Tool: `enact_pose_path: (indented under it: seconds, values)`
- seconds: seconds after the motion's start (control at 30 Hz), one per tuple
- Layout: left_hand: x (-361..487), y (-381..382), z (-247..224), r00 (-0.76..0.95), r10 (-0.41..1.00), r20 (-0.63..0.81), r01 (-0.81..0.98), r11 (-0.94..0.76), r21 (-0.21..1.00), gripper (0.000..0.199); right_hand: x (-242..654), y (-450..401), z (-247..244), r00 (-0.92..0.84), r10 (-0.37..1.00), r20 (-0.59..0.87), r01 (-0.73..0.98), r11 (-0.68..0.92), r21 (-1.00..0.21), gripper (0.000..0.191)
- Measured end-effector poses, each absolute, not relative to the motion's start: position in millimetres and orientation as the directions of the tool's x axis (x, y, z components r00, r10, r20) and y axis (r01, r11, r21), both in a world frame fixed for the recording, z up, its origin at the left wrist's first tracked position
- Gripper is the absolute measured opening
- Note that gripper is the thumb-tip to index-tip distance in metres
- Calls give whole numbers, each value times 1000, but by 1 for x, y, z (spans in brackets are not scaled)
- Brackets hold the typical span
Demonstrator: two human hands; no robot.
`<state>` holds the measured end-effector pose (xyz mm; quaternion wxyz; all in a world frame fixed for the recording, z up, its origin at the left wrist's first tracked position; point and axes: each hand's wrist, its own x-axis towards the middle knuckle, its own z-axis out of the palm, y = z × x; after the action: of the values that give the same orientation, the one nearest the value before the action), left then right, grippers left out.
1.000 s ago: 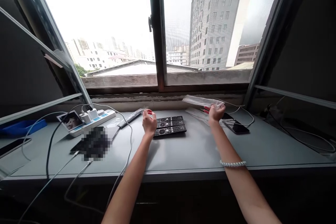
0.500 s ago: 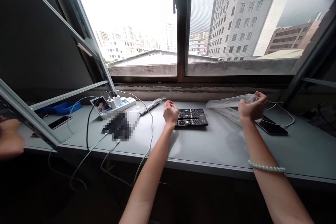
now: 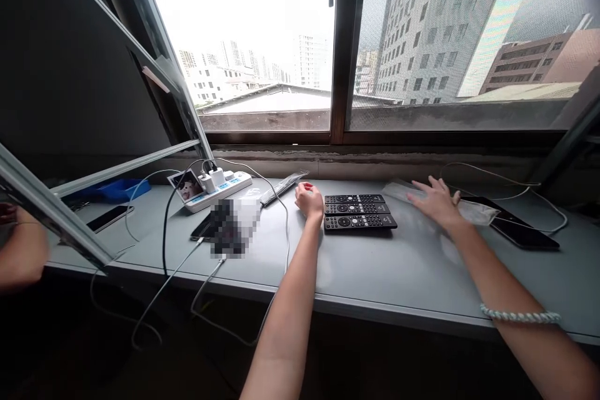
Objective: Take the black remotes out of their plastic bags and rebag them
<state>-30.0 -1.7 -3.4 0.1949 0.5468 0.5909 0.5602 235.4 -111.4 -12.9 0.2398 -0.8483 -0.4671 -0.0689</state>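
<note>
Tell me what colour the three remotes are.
The remotes are black, showing best in the head view.

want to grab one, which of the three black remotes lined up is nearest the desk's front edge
The front remote; the middle remote and back remote lie closer to the window.

1. i could pass along the tabletop's (image 3: 389,272) front edge between left forearm (image 3: 290,312) and right forearm (image 3: 492,269).
2. a thin strip runs open behind the three remotes (image 3: 359,222), by the back edge.
3. plastic sleeve (image 3: 479,213), right hand (image 3: 435,202) and black phone (image 3: 527,233) block me toward the right edge.
4. cables (image 3: 185,259) looping over the front edge bar my left side.
</note>
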Motion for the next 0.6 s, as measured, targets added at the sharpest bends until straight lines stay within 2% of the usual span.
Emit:
enact_pose_path:
  seconds: [0.1,0.3,0.5,0.6]
  values:
    - [-32,0,-2,-356,854,379,391,-232,890,10,238,-108,-22,581,801,144,794,-519,-318,59]
    - [-32,2,-5,-390,806,446,458,-250,853,23,242,-107,-28,615,785,78,770,-576,-275,60]
    - [-38,13,-7,-339,782,523,538,-295,790,28,237,-106,-26,594,769,236,799,-528,-288,42]
    - [-44,17,-6,-316,779,541,629,-255,734,30,234,-104,-20,587,746,313,804,-495,-329,37]
